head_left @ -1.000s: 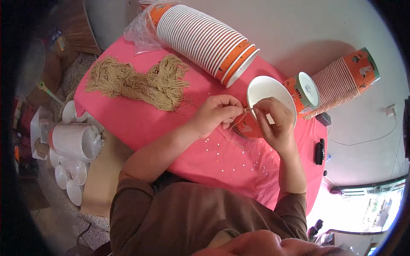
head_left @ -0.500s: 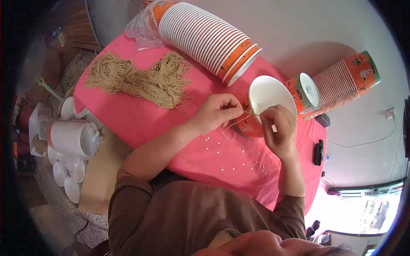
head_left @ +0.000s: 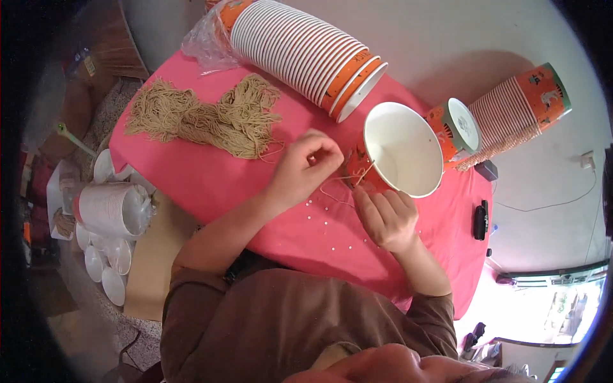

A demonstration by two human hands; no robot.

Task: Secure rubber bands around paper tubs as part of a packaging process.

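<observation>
Two hands (head_left: 305, 167) (head_left: 388, 218), one cord (head_left: 365, 173), one cup (head_left: 402, 152) beside

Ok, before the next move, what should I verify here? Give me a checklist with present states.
1. Cord reaches the rim of the open paper bucket: ok.
2. Knot tight: cannot tell, too small.
3. Left hand gripping the cord: cannot tell.
4. Bucket's mouth unblocked: ok, both hands, including the right hand, are outside it.
5. Tablecloth free of scraps: not ok, small white bits are scattered.
6. Tan cord hank on the tablecloth: ok.
</observation>
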